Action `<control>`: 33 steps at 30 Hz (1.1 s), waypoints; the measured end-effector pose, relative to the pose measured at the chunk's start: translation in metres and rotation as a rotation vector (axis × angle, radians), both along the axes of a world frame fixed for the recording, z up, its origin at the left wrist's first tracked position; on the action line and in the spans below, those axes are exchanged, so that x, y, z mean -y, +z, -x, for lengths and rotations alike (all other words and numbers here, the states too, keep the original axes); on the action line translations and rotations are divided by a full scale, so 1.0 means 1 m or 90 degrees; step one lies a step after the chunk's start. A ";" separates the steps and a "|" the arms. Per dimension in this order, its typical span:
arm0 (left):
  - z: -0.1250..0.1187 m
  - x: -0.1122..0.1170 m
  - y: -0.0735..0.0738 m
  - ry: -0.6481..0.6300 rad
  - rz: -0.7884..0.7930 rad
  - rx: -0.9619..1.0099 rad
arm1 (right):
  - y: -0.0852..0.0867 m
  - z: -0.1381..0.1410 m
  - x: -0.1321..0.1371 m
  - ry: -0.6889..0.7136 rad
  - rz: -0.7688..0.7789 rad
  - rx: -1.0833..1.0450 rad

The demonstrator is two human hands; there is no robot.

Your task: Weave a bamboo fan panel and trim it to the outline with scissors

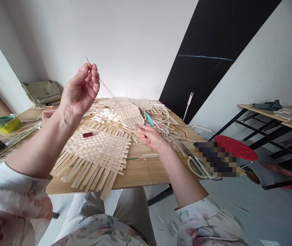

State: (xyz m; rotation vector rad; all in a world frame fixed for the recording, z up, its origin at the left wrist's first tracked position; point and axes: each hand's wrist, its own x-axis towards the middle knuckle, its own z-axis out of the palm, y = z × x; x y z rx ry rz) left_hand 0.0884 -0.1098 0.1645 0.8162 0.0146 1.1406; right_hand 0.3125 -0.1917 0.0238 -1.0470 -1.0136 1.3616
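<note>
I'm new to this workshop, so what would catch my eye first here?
A large woven strip mat lies on the wooden table, its loose ends fanning toward the person. Above it, the raised left hand pinches a long metal needle that reaches down to the right hand.

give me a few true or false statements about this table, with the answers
1. The left hand is raised above the table, pinching a long thin rod. True.
2. The right hand holds the scissors. False: the scissors lie on the table, apart from that hand.
3. The woven mat has neatly trimmed edges. False: loose strips stick out past the weave.
4. A green and yellow tape roll sits at the table's left side. True.
</note>
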 end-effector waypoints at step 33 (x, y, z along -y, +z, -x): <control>-0.022 0.023 0.065 0.030 -0.106 0.024 | 0.012 -0.003 0.017 -0.010 -0.030 0.015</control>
